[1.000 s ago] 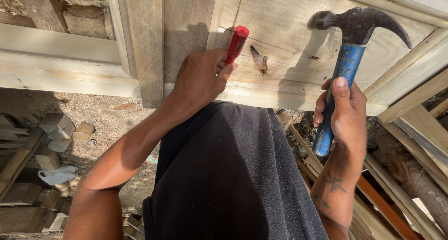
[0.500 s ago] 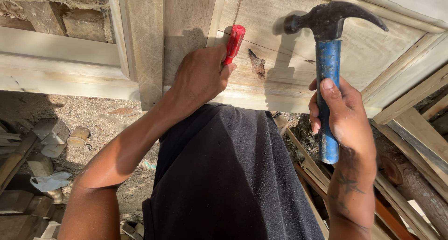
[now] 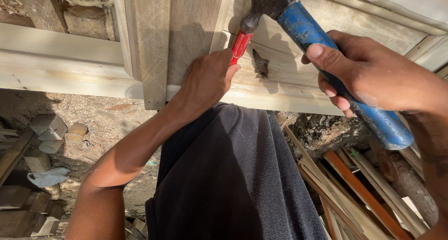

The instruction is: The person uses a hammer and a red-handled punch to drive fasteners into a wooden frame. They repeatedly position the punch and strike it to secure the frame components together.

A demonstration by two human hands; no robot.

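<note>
Far left: wood offcuts (image 3: 39,142) are seen scattered on the dirt ground (image 3: 112,123), with a pale crumpled scrap (image 3: 46,177) among them. Above, a pale wooden frame (image 3: 70,76) is laid across the view, a vertical stile (image 3: 151,44) joined into it. Centre: the left hand (image 3: 205,79) is closed around a red-handled tool (image 3: 241,46), grip clamped on it, only the upper part of the red handle being exposed above the fist; the tool's working end is hidden by the hand, so the tool type cannot be told. The tool is held against the wooden panel (image 3: 284,76), just left of a dark knot or gouge (image 3: 261,65) in the board. The dark steel hammer head (image 3: 266,4) is seen touching the top of the red handle. Right: the hammer's blue handle (image 3: 345,81) is gripped by the right hand (image 3: 373,74), grip clamped tight around mid-handle, the butt end left protruding lower right. Below, dark fabric (image 3: 233,179) is seen over the person's lap. Lower right: thin timber strips (image 3: 354,193) are piled beside a rough log (image 3: 326,132).
</note>
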